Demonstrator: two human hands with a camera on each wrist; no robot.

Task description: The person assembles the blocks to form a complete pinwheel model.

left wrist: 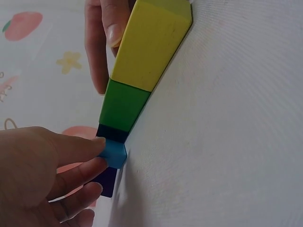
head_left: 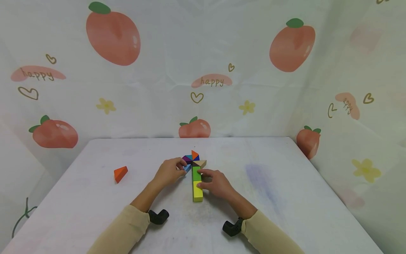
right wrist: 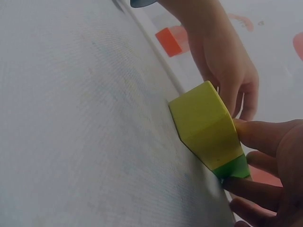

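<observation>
My left hand (head_left: 171,172) pinches a light blue triangular block (left wrist: 114,152) between thumb and fingers, low over the table beside the pinwheel of blocks. My right hand (head_left: 219,183) touches the right side of the straight row, its thumb at the yellow block (head_left: 198,195) and a finger at the green block (head_left: 196,173). Green and yellow lie end to end, yellow nearest. Beyond green sits a tan triangular block (head_left: 200,163). An orange triangular block (head_left: 194,155), a dark blue piece (head_left: 197,158), a teal piece (head_left: 188,156) and a purple piece (head_left: 187,160) fan around one point.
A separate orange triangular block (head_left: 120,174) lies on the white table (head_left: 95,211) to the left. Behind the table hangs a fruit-printed cloth (head_left: 158,70). A thin green cord (head_left: 26,210) is at the far left edge.
</observation>
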